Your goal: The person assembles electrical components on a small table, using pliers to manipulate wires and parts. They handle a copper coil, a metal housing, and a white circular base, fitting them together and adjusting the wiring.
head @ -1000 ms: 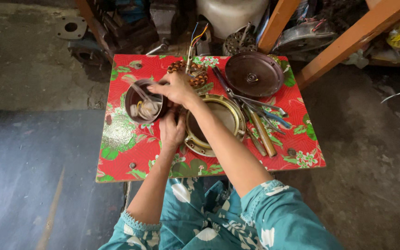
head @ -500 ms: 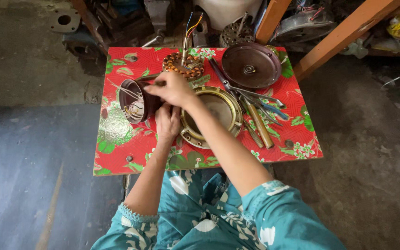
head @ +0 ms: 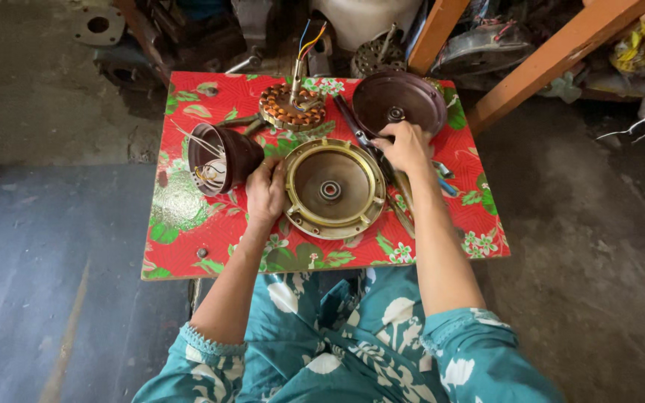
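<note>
Covering the work area beneath both hands is a low table with a red floral-patterned cloth [head: 188, 257], the largest item present. Between the two hands lies a round brass-coloured metal motor housing with a central bearing [head: 333, 188], face up and flat on the cloth. Just beyond the right hand sits a dark brown round metal cover plate [head: 399, 101], resting near the far edge of the table. Immediately to the outer side of the left hand stands a dark brown cup-shaped canopy [head: 223, 158], tipped on its side with thin wires visible in its mouth. Beyond the left hand, further from the person, lies a copper-wound stator with coloured wires rising from it [head: 293, 108].

The left hand [head: 266, 192] rests with curled fingers against the left rim of the brass-coloured housing, touching it; whether it clamps the rim cannot be determined. The right hand [head: 407, 147] is lowered, fingers bent, onto a cluster of long hand tools [head: 401, 198] lying just right of the housing; the fingers appear closed about a dark tool handle, though the exact hold is hidden beneath the hand. Small screws [head: 201, 252] lie loose on the cloth on the near side of the left hand, well apart from the housing.
</note>
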